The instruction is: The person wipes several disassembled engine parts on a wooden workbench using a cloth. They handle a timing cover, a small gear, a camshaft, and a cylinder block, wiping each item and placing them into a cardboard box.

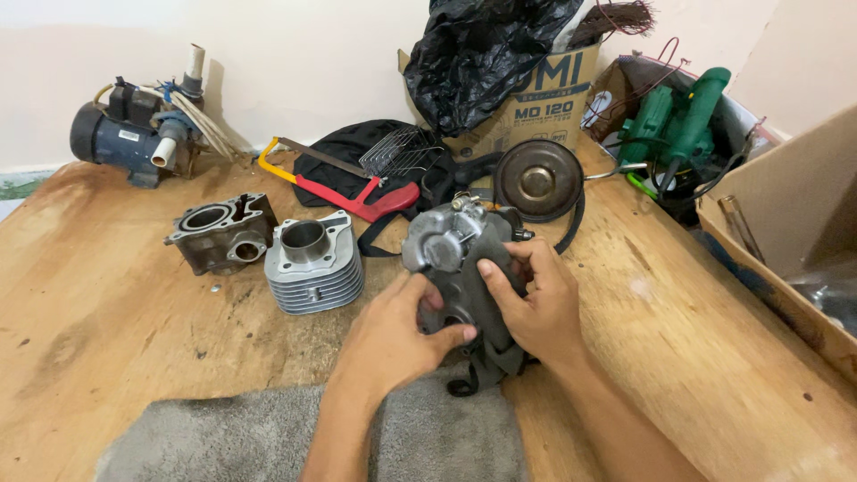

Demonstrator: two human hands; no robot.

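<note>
I have both hands, left (393,335) and right (536,299), clamped on the engine head (451,254). It looks heavy; a loose grip could drop it onto the table (107,312).

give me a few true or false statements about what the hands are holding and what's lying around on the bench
1. Both hands grip a grey metal engine part. True: the left hand and right hand hold the engine part above the wooden bench.
2. The finned cylinder lies to the right of the hands. False: the finned cylinder stands to their left, beside a darker engine block.
3. A saw with a red handle lies behind the held part. True: the saw lies there.
4. The green power tool lies on the grey mat. False: the green power tool sits in a box at the far right; the grey mat is near the bench's front edge.
</note>
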